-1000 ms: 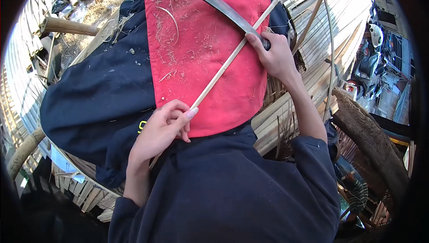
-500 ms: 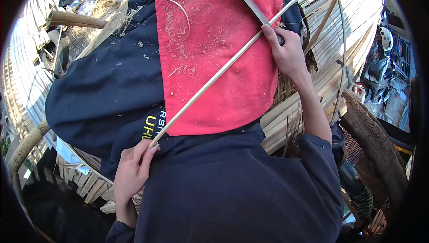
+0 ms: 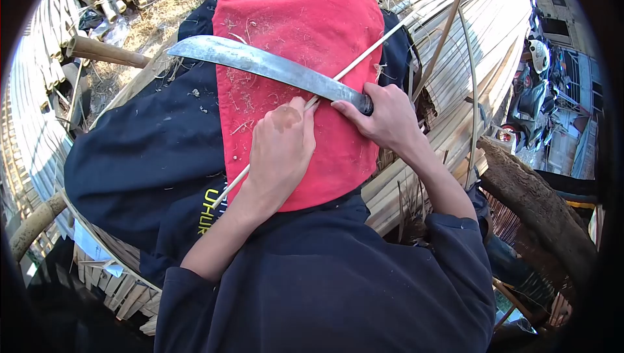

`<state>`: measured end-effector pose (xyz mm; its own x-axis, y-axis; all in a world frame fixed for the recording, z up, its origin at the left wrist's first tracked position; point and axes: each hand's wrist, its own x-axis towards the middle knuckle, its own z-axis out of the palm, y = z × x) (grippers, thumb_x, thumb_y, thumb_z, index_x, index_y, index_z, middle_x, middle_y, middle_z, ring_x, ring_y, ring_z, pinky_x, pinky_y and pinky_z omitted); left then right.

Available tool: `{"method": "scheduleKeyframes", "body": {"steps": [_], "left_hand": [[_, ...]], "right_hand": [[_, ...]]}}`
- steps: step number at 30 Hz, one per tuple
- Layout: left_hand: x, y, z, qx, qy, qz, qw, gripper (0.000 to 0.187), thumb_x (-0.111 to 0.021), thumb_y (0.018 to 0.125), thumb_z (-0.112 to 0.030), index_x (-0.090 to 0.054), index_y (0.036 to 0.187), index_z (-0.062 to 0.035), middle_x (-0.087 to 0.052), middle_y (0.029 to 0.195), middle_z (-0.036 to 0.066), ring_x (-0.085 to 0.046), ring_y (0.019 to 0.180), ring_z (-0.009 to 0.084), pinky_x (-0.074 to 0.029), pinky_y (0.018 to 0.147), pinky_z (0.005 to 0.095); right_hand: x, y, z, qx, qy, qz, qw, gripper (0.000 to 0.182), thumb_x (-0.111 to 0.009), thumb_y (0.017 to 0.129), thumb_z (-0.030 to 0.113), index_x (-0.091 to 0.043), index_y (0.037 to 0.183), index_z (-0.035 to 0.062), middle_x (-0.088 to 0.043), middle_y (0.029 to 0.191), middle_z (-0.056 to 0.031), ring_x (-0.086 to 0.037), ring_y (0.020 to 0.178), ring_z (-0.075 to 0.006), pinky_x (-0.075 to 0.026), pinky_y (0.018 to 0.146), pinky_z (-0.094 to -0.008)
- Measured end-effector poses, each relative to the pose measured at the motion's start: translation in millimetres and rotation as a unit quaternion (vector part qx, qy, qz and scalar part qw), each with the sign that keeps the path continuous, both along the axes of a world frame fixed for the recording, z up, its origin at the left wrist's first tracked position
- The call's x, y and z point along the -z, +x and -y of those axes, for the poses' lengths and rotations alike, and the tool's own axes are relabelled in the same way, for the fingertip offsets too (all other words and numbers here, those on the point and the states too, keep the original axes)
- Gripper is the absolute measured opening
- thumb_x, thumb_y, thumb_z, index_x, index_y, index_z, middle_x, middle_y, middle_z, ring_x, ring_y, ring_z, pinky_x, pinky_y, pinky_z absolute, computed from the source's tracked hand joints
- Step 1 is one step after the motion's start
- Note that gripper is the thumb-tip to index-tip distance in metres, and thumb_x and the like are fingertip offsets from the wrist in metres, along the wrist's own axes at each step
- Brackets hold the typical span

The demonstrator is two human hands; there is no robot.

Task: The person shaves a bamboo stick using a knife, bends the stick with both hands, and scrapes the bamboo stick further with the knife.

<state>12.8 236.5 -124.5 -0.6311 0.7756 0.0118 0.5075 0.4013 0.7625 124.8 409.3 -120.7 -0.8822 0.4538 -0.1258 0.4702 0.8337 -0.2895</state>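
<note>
L hand (image 3: 283, 151): closed on strip (image 3: 367, 53), nr blade's lower edge.
R hand (image 3: 388, 118): closed on knife (image 3: 253, 59) at handle end; hands kept apart, nr each other.
Knife: blade laid across strip, tip pointed upper L.
Strip: thin, pale; held diag. over red cloth (image 3: 344, 177), passed under L wrist.
Red cloth: spread over dk clothing (image 3: 143, 151); strewn w/ shavings (image 3: 260, 26).

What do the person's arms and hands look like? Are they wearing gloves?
No gloves: the left hand and right hand are both bare, and I can't see a watch or bracelet. The left sleeve and right sleeve are dark, loose and short, leaving the forearms bare.
</note>
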Motion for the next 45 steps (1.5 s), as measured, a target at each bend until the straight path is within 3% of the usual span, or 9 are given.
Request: {"method": "scheduleKeyframes", "body": {"steps": [10, 13, 16, 20, 23, 27, 30, 37, 45], "left_hand": [[-3, -7, -1, -0.034, 0.044, 0.106, 0.993, 0.016, -0.060, 0.092, -0.007, -0.065, 0.083, 0.0057, -0.061, 0.068, 0.026, -0.062, 0.062, 0.0425, -0.046, 0.058, 0.0488], [-1, -21, -5, -0.040, 0.067, 0.135, 0.988, 0.014, -0.059, 0.091, -0.003, -0.065, 0.086, 0.0087, -0.060, 0.065, 0.024, -0.058, 0.051, 0.0327, -0.038, 0.051, 0.0416], [11, -33, -9, -0.016, 0.072, 0.120, 0.990, 0.019, -0.060, 0.092, -0.008, -0.064, 0.082, 0.0077, -0.061, 0.069, 0.027, -0.061, 0.061, 0.0417, -0.044, 0.056, 0.0481], [18, -32, 4, -0.019, 0.054, 0.124, 0.991, 0.017, -0.062, 0.092, -0.008, -0.065, 0.082, 0.0057, -0.059, 0.064, 0.024, -0.059, 0.055, 0.0386, -0.041, 0.052, 0.0446], [20, -23, 28, -0.050, 0.040, 0.158, 0.985, 0.015, -0.061, 0.093, -0.007, -0.069, 0.091, 0.0054, -0.052, 0.057, 0.014, -0.042, 0.045, 0.0150, -0.031, 0.047, 0.0336], [18, -17, 58, -0.056, 0.047, 0.121, 0.990, 0.011, -0.062, 0.092, -0.002, -0.070, 0.097, 0.0034, -0.052, 0.058, 0.009, -0.037, 0.047, 0.0094, -0.029, 0.047, 0.0306], [-4, -14, 81, -0.071, 0.002, 0.143, 0.987, 0.006, -0.062, 0.090, 0.001, -0.067, 0.092, 0.0032, -0.057, 0.064, 0.014, -0.051, 0.049, 0.0213, -0.038, 0.050, 0.0339], [-30, -9, 170, -0.113, -0.078, 0.131, 0.982, 0.008, -0.068, 0.089, -0.001, -0.070, 0.092, 0.0057, -0.060, 0.064, 0.005, -0.042, 0.047, 0.0037, -0.031, 0.042, 0.0227], [-27, 22, 278, -0.161, -0.096, 0.134, 0.973, 0.005, -0.070, 0.086, -0.001, -0.070, 0.087, 0.0044, -0.055, 0.062, 0.002, -0.036, 0.048, 0.0034, -0.025, 0.043, 0.0221]], "right_hand": [[-19, -10, -3, -0.035, -0.006, 0.033, 0.999, 0.067, -0.070, 0.078, 0.063, -0.057, 0.063, -0.0018, -0.052, 0.051, -0.0201, -0.058, 0.052, -0.0380, -0.046, 0.053, -0.0449], [-23, -21, -5, -0.049, 0.016, 0.030, 0.998, 0.072, -0.067, 0.079, 0.067, -0.057, 0.060, -0.0020, -0.054, 0.050, -0.0195, -0.060, 0.051, -0.0371, -0.048, 0.052, -0.0449], [-15, -34, -10, -0.047, 0.033, 0.032, 0.998, 0.077, -0.063, 0.079, 0.071, -0.057, 0.057, -0.0024, -0.055, 0.049, -0.0195, -0.062, 0.049, -0.0362, -0.051, 0.051, -0.0447], [-15, -39, -8, -0.025, 0.021, 0.061, 0.998, 0.077, -0.063, 0.079, 0.071, -0.059, 0.056, -0.0031, -0.055, 0.049, -0.0199, -0.062, 0.049, -0.0356, -0.051, 0.051, -0.0440], [-18, -39, -7, -0.033, 0.017, 0.087, 0.996, 0.073, -0.067, 0.080, 0.065, -0.061, 0.061, -0.0050, -0.054, 0.051, -0.0214, -0.060, 0.051, -0.0373, -0.049, 0.052, -0.0441], [-18, -40, -6, -0.023, -0.006, 0.094, 0.995, 0.074, -0.066, 0.080, 0.065, -0.060, 0.059, -0.0052, -0.053, 0.049, -0.0201, -0.060, 0.049, -0.0360, -0.049, 0.051, -0.0430], [-16, -38, -9, -0.019, -0.005, 0.077, 0.997, 0.077, -0.065, 0.080, 0.068, -0.058, 0.054, -0.0042, -0.053, 0.047, -0.0190, -0.060, 0.047, -0.0352, -0.049, 0.050, -0.0428], [-5, -29, -16, -0.016, -0.017, 0.016, 1.000, 0.075, -0.066, 0.082, 0.064, -0.056, 0.054, -0.0046, -0.052, 0.047, -0.0199, -0.058, 0.048, -0.0363, -0.047, 0.050, -0.0436], [-1, -21, -19, -0.063, 0.019, -0.019, 0.998, 0.074, -0.065, 0.082, 0.063, -0.058, 0.055, -0.0050, -0.052, 0.048, -0.0205, -0.058, 0.048, -0.0369, -0.047, 0.051, -0.0441]]}}
